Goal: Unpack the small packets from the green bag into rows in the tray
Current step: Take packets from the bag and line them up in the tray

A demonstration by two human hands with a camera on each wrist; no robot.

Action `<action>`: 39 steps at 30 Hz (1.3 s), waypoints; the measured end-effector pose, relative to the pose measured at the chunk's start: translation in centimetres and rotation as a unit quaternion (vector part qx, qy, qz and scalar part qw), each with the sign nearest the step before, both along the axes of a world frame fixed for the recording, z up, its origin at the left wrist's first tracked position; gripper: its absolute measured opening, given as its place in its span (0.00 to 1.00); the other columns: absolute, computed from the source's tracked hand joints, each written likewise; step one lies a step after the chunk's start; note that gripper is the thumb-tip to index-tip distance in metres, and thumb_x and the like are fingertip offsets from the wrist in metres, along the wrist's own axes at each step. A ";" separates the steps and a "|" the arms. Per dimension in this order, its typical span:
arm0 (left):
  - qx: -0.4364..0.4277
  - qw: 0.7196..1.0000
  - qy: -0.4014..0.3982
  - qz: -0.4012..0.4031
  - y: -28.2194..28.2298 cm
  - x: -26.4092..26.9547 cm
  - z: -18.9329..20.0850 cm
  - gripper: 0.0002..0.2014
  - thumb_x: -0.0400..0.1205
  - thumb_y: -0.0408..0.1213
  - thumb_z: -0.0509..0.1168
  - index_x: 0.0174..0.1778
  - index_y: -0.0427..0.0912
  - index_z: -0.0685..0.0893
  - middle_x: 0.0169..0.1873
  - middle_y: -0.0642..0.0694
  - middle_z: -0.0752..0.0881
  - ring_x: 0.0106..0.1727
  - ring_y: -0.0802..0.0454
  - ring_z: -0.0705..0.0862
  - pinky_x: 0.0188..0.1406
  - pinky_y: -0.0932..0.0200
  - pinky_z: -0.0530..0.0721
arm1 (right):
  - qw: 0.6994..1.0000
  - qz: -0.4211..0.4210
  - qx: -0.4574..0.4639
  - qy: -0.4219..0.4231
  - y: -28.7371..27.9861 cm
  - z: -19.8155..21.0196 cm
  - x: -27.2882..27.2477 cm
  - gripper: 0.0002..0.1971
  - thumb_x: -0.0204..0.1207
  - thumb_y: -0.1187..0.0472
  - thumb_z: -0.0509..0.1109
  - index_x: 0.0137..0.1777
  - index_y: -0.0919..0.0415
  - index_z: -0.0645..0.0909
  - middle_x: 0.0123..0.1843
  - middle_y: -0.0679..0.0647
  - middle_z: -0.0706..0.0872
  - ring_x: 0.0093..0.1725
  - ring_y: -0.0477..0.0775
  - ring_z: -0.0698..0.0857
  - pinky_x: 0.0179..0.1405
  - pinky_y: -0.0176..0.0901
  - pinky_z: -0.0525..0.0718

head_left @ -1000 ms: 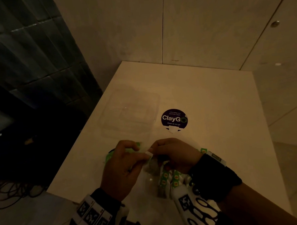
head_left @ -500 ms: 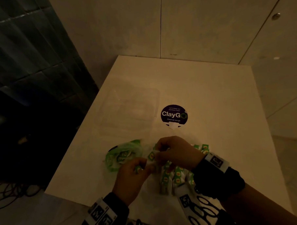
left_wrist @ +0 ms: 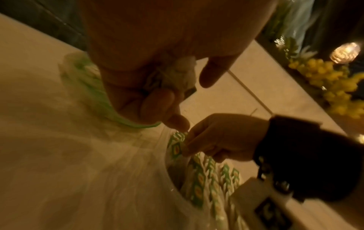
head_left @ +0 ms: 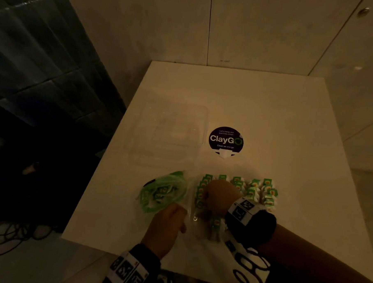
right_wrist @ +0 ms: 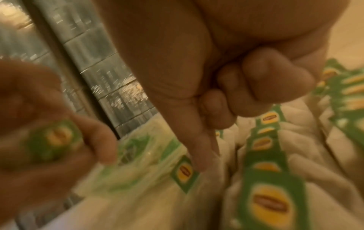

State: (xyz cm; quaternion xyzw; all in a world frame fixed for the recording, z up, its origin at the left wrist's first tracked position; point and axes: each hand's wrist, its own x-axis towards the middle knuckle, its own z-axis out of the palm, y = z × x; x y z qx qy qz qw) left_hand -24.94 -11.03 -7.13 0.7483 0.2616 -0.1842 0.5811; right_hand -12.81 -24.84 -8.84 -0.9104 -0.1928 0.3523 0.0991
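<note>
Under my right hand (head_left: 221, 193) fingers (right_wrist: 204, 149), curled, touching packet rows (head_left: 254, 189). Left hand (head_left: 166, 224) pinches a packet (right_wrist: 54, 140), apparently; next, seat it in row.

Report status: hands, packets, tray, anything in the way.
Left hand holds one packet. Right hand fingers on the packet rows in the near tray. Green bag beside, packets inside. Nothing in the way.
</note>
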 end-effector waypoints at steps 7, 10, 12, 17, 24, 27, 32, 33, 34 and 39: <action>-0.093 0.994 0.035 -0.045 1.6 0.4 1.1 0.21 0.77 0.21 0.53 0.60 0.50 0.68 0.36 0.43 0.73 0.30 0.49 0.71 0.21 0.56 0.76 | 0.998 0.015 -0.007 -0.054 0.5 0.7 -0.1 0.04 0.77 0.58 0.64 0.42 0.55 0.76 0.43 0.52 0.78 0.49 0.55 0.83 0.47 0.45 0.82; -0.088 0.995 -0.009 -0.046 1.7 0.5 1.5 0.21 0.78 0.19 0.55 0.58 0.50 0.68 0.37 0.40 0.72 0.31 0.42 0.73 0.26 0.53 0.79 | 0.998 -0.006 0.019 -0.054 -0.4 1.9 0.2 0.04 0.76 0.56 0.66 0.47 0.56 0.76 0.47 0.53 0.80 0.50 0.56 0.81 0.46 0.44 0.77; -0.089 0.995 -0.031 -0.022 1.5 0.6 1.5 0.22 0.77 0.18 0.60 0.58 0.49 0.70 0.40 0.39 0.75 0.36 0.39 0.79 0.30 0.51 0.83 | 0.996 -0.039 0.057 -0.058 -1.5 2.6 0.6 0.05 0.75 0.56 0.69 0.44 0.54 0.75 0.43 0.50 0.79 0.45 0.52 0.79 0.43 0.43 0.76; -0.126 0.990 -0.065 0.021 0.5 1.1 1.6 0.22 0.75 0.20 0.69 0.57 0.46 0.72 0.48 0.41 0.82 0.41 0.45 0.87 0.36 0.49 0.87 | 0.956 -0.114 0.257 0.091 -2.4 4.5 -0.3 0.08 0.75 0.53 0.73 0.44 0.57 0.85 0.36 0.47 0.87 0.31 0.39 0.82 0.32 0.33 0.78; -0.115 0.991 -0.074 0.003 0.1 1.4 1.3 0.26 0.72 0.19 0.71 0.57 0.50 0.73 0.40 0.42 0.82 0.38 0.41 0.89 0.34 0.49 0.86 | 0.956 -0.044 0.280 0.078 -1.4 3.7 -2.5 0.11 0.73 0.57 0.75 0.32 0.56 0.77 0.28 0.46 0.74 0.29 0.42 0.73 0.35 0.41 0.73; -0.082 0.994 -0.075 0.000 0.1 1.2 0.9 0.25 0.72 0.20 0.71 0.56 0.50 0.75 0.38 0.42 0.80 0.37 0.42 0.89 0.34 0.49 0.86 | 0.958 -0.046 0.278 0.060 -1.4 3.6 -2.8 0.17 0.74 0.60 0.73 0.28 0.49 0.70 0.27 0.45 0.71 0.25 0.39 0.71 0.29 0.28 0.68; -0.063 0.992 -0.101 0.038 -0.2 0.8 1.1 0.20 0.71 0.26 0.75 0.51 0.44 0.73 0.49 0.42 0.82 0.42 0.48 0.87 0.36 0.52 0.85 | 0.942 -0.187 0.271 0.063 -1.2 3.1 -2.9 0.17 0.74 0.62 0.70 0.26 0.56 0.70 0.24 0.48 0.78 0.24 0.45 0.77 0.27 0.42 0.77; -0.047 0.993 -0.106 0.006 -0.4 0.6 1.3 0.20 0.69 0.30 0.78 0.49 0.44 0.74 0.50 0.45 0.82 0.43 0.51 0.86 0.36 0.57 0.85 | 0.938 -0.201 0.273 0.071 -1.1 3.2 -3.1 0.16 0.75 0.61 0.69 0.27 0.57 0.71 0.25 0.48 0.81 0.24 0.46 0.79 0.25 0.41 0.78; -0.032 0.993 -0.109 -0.026 -0.6 0.4 1.3 0.20 0.68 0.33 0.79 0.48 0.44 0.75 0.49 0.46 0.83 0.44 0.54 0.85 0.36 0.59 0.84 | 0.935 -0.205 0.278 0.083 -1.0 3.4 -3.4 0.15 0.76 0.60 0.69 0.28 0.57 0.73 0.25 0.48 0.82 0.24 0.45 0.80 0.24 0.40 0.79; -0.002 0.995 -0.092 -0.035 -0.8 0.4 0.5 0.04 0.77 0.27 0.67 0.41 0.37 0.78 0.41 0.36 0.86 0.36 0.48 0.86 0.34 0.44 0.85 | 0.932 -0.160 0.307 0.103 -1.6 4.0 -3.6 0.13 0.72 0.50 0.75 0.34 0.56 0.79 0.30 0.49 0.82 0.29 0.49 0.81 0.31 0.45 0.81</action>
